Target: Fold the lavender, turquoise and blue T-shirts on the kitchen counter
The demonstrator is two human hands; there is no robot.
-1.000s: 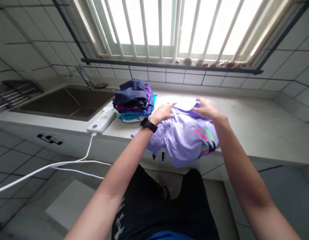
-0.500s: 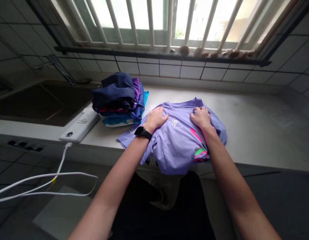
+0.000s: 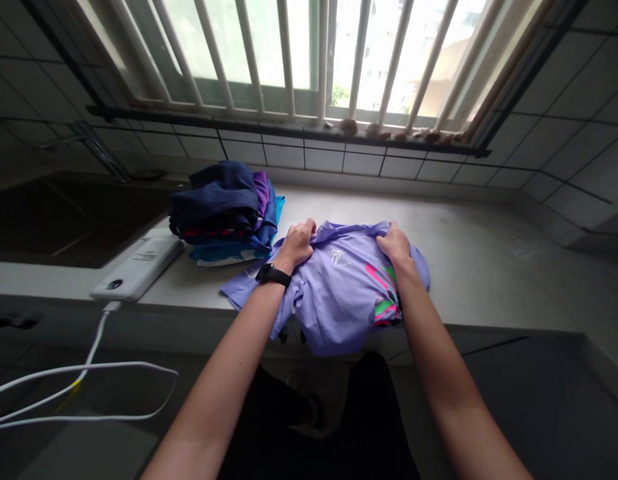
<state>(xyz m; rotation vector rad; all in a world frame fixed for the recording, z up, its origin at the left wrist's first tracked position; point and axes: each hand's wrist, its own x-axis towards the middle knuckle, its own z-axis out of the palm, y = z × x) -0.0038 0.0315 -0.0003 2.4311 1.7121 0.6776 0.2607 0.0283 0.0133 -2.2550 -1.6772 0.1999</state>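
A lilac T-shirt (image 3: 339, 293) with pink and green stripes lies on the pale counter (image 3: 489, 267), its lower part hanging over the front edge. My left hand (image 3: 297, 244), with a black watch on the wrist, grips the shirt's left shoulder area, fingers curled into the cloth. My right hand (image 3: 395, 245) pinches the cloth by the right shoulder. Both hands sit near the collar.
A stack of folded dark blue, purple and turquoise clothes (image 3: 226, 210) stands to the left of the shirt. A white power bank (image 3: 139, 267) with a white cable (image 3: 83, 373) lies beside the sink (image 3: 63, 220). A barred window (image 3: 299, 60) runs above the counter.
The shirt was laid down on the counter and my hands, which pressed on it half a second ago, now bunch the cloth near the shoulders. The view has shifted slightly.
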